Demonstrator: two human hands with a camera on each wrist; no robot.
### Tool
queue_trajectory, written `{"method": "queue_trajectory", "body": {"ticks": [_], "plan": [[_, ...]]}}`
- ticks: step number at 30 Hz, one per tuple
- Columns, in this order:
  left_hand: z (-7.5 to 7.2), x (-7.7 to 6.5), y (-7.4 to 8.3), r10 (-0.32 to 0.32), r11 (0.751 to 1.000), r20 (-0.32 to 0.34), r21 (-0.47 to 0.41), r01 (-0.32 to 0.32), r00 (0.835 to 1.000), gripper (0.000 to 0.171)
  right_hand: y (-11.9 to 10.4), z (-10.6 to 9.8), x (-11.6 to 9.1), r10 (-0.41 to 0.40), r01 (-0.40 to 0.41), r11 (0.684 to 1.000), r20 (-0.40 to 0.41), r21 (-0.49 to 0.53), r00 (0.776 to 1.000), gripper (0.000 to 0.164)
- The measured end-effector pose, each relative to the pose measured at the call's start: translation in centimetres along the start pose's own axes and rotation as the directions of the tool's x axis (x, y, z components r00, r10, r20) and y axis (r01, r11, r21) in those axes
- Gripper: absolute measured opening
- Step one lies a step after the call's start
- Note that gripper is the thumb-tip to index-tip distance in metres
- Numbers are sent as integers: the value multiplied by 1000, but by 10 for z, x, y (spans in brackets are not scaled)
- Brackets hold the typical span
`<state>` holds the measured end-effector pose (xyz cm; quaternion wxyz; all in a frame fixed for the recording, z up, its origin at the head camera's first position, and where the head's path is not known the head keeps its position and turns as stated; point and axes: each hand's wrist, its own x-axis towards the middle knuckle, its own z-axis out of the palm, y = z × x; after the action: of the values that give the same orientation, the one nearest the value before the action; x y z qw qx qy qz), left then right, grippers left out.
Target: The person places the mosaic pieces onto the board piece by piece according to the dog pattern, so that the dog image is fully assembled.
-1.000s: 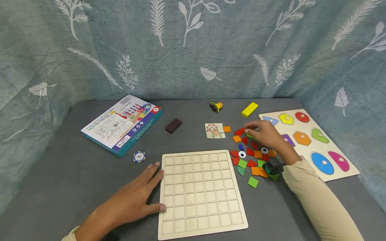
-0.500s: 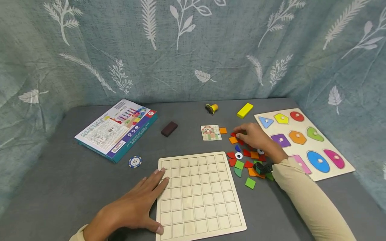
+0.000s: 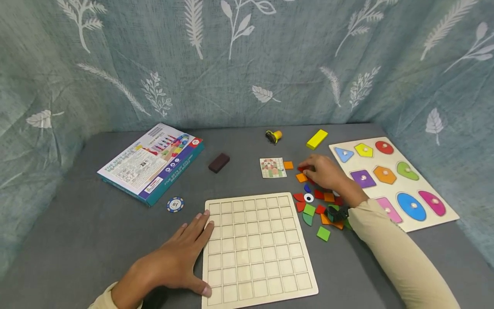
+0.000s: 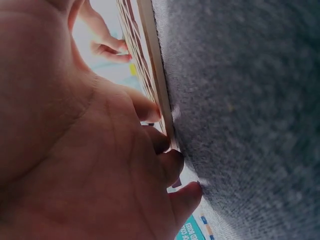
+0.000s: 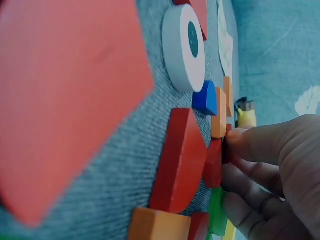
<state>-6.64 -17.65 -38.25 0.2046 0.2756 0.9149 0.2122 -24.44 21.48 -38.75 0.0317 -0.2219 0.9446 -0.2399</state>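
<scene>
My left hand [image 3: 173,262] lies with spread fingers along the left edge of a pale wooden grid board [image 3: 251,240], fingertips and thumb at its rim. In the left wrist view the fingers [image 4: 172,165] reach the board's side. My right hand [image 3: 324,171] is over the far end of a pile of coloured wooden tiles. In the right wrist view its thumb and fingers pinch a small red tile [image 5: 226,152], mostly hidden by them. Close by are an orange tile [image 3: 301,177], a blue half-round piece [image 3: 307,188] and a white eye disc [image 3: 308,198].
A pattern card [image 3: 272,168] lies behind the board beside an orange tile [image 3: 288,165]. A shape puzzle board [image 3: 370,161] is at the right. Further off are a box [image 3: 150,163], a dark brown block [image 3: 219,163], a yellow block [image 3: 317,139] and a poker chip [image 3: 175,204].
My right hand has shifted left over the tiles and its fingers have come down on a red one. The left thumb has slid nearer me along the board's edge.
</scene>
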Motion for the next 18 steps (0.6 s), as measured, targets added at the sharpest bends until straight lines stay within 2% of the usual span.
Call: {"method": "queue_trajectory", "body": {"ticks": [4,9,12,18], "plan": [[-1,0,1,5,1000,7,1,-5,1000,136,2,-2,2,13,-13,1000,16,10,1000,23],[-3,3,3,15,999,20,29,-16,1000,139,6,-4,3,35,-35,999,-3,20,999,21],[-4,4,3,11,999,24,37,-12,1000,139,5,-3,5,42,-42,999,-8,-8,999,21],[-4,3,3,-3,1000,29,24,2,1000,140,2,-2,8,63,-62,997,31,-46,998,28]]}}
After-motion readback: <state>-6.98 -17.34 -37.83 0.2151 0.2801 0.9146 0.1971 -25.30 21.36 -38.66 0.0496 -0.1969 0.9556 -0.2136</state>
